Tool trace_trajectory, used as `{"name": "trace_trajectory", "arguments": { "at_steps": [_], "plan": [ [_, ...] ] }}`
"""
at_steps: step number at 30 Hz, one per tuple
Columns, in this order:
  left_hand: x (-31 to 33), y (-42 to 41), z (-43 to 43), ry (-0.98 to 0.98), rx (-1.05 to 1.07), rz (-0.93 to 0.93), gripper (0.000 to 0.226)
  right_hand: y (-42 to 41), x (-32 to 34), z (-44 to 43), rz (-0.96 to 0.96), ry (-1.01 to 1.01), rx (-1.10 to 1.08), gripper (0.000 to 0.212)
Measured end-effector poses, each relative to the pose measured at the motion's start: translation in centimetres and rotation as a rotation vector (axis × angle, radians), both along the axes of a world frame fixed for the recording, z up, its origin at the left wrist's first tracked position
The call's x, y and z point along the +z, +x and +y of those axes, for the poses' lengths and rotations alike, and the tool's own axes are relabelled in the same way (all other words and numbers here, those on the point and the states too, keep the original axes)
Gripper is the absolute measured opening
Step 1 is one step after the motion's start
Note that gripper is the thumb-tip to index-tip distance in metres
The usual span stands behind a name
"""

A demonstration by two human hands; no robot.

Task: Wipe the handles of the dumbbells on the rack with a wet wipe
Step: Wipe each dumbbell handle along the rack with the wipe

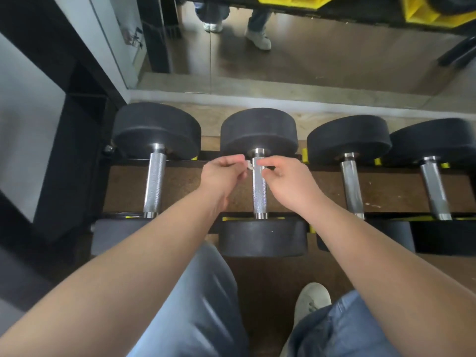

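The small white wipe (249, 164) lies against the far end of the knurled steel handle (259, 191) on the rack (322, 186), pinched in the grip of the left hand (222, 171) and seemingly the right hand (286, 176); I judge wiping is only starting, so next it must wrap the round bar and slide nearer.

One wide-angle view from our head, facing forward and steeply down, close over the dumbbell rack (180, 162), our left hand (222, 173) and right hand (288, 181) near the centre of our view, a wall mirror (309, 60) across the top edge.
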State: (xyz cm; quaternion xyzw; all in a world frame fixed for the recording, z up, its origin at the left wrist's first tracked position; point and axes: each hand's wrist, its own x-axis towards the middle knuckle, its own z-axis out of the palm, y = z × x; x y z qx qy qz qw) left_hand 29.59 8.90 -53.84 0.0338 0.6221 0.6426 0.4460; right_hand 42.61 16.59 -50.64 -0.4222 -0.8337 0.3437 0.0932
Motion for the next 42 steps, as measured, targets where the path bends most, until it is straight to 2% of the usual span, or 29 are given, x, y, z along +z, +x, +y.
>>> {"name": "trace_trajectory", "arguments": {
  "at_steps": [4,7,10,13,17,18,20,23,25,28,29,31,33,35,38,40,42],
  "plan": [
    [-0.3,-0.3,0.0,-0.045,-0.197,0.113,0.008,-0.3,0.7,0.3,-0.079,-0.011,0.003,0.041],
    [-0.2,-0.4,-1.3,-0.218,-0.436,0.228,0.011,0.0,0.9,0.1,-0.239,-0.118,0.120,0.024],
    [-0.3,-0.4,-2.5,-0.336,-0.580,0.246,0.015,-0.1,0.6,0.1,-0.285,-0.117,0.125,0.016],
    [-0.7,-0.1,-2.0,-0.217,-0.433,0.131,0.011,-0.5,0.7,0.0,-0.295,-0.120,0.116,0.016],
    [-1.2,0.2,1.0,-0.114,-0.155,0.166,0.011,-1.0,0.8,-0.3,-0.307,-0.111,0.100,0.004],
    [-1.1,0.3,1.2,-0.110,-0.139,0.176,0.011,-1.1,0.9,-0.4,-0.306,-0.112,0.101,0.008],
    [-1.3,0.1,0.7,-0.152,-0.221,0.205,0.012,-1.2,1.1,-0.6,-0.318,-0.110,0.102,0.007],
    [-1.2,0.1,-1.7,-0.351,-0.681,0.363,0.020,-1.1,1.3,-0.5,-0.332,-0.110,0.075,0.006],
    [-0.8,0.3,-2.5,-0.392,-0.801,0.355,0.020,-1.2,1.3,-0.2,-0.332,-0.114,0.069,0.007],
    [-0.8,-0.2,-0.9,-0.239,-0.626,0.083,0.027,-1.2,1.2,0.2,-0.327,-0.149,0.069,0.016],
    [-1.1,-0.6,0.1,-0.173,-0.523,0.045,0.029,-1.2,1.3,0.3,-0.327,-0.152,0.073,0.018],
    [-1.4,-1.7,1.9,-0.110,-0.381,0.091,0.023,-1.2,1.6,0.5,-0.336,-0.141,0.094,0.016],
    [-1.6,-2.8,2.4,-0.113,-0.446,0.205,0.017,-0.9,2.0,0.8,-0.349,-0.104,0.126,0.013],
    [-1.9,-3.7,1.7,-0.218,-0.704,0.278,0.021,-0.5,2.4,1.2,-0.385,-0.046,0.179,0.016],
    [-2.6,-3.7,0.3,-0.400,-1.065,0.215,0.017,0.3,2.6,1.5,-0.427,-0.005,0.218,0.028],
    [-3.1,-3.2,0.7,-0.343,-1.023,0.144,0.017,0.6,2.4,1.4,-0.433,-0.011,0.223,0.034],
    [-3.4,-3.0,1.9,-0.167,-0.797,0.117,0.019,0.9,2.1,1.3,-0.453,-0.031,0.231,0.038]
  ]
}}
